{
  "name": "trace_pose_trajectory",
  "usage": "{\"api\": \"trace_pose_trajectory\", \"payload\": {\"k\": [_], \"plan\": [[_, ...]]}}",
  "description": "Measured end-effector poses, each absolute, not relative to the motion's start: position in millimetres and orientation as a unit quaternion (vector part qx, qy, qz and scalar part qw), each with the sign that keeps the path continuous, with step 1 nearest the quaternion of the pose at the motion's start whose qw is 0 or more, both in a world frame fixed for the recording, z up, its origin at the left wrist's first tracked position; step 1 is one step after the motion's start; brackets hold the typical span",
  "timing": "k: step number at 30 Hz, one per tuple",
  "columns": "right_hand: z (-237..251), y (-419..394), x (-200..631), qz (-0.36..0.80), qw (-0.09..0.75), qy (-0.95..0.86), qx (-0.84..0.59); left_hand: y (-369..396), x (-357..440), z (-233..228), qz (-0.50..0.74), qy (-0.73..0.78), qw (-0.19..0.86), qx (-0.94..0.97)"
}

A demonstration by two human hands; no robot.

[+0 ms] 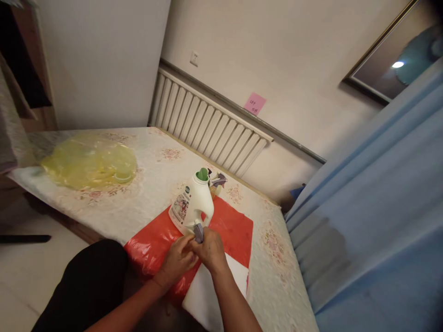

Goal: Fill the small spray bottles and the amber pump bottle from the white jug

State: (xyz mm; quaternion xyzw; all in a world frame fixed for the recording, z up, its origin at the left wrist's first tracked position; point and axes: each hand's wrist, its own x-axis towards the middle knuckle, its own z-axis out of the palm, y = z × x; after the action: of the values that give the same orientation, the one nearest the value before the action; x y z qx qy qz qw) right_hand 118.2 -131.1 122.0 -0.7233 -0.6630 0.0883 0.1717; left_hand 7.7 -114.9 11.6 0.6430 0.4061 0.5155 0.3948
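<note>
A large cream jug (198, 203) with a printed label and a side handle stands upright and uncapped, a green piece (202, 174) sitting in its mouth. Just in front of it, my right hand (211, 249) is closed around a grey spray head (198, 232) with a pale tip. My left hand (176, 260) meets the right one, fingers curled together beside the spray head; whatever they grip is hidden. Below both hands lie a shiny red plastic sheet (230, 230) and a white pad (204, 295). Partly behind the jug is another grey spray head (218, 180).
A crumpled yellow plastic bag (90, 161) lies on the left of the flower-patterned tablecloth (277, 276). Beyond the table's far edge are a white radiator (207, 122) and a wall with a pink note (255, 103). A blue curtain (367, 207) hangs along the right.
</note>
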Motion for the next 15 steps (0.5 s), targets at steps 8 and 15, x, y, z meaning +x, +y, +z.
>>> {"api": "trace_pose_trajectory", "payload": {"k": [8,15], "plan": [[114,-136,114,0.095,0.197,-0.637,-0.739,-115,12,19,0.513,0.402,0.371,0.662],[117,-149,140,0.170,0.247,-0.678,-0.671,-112,8,16,0.492,0.387,0.355,0.694]]}}
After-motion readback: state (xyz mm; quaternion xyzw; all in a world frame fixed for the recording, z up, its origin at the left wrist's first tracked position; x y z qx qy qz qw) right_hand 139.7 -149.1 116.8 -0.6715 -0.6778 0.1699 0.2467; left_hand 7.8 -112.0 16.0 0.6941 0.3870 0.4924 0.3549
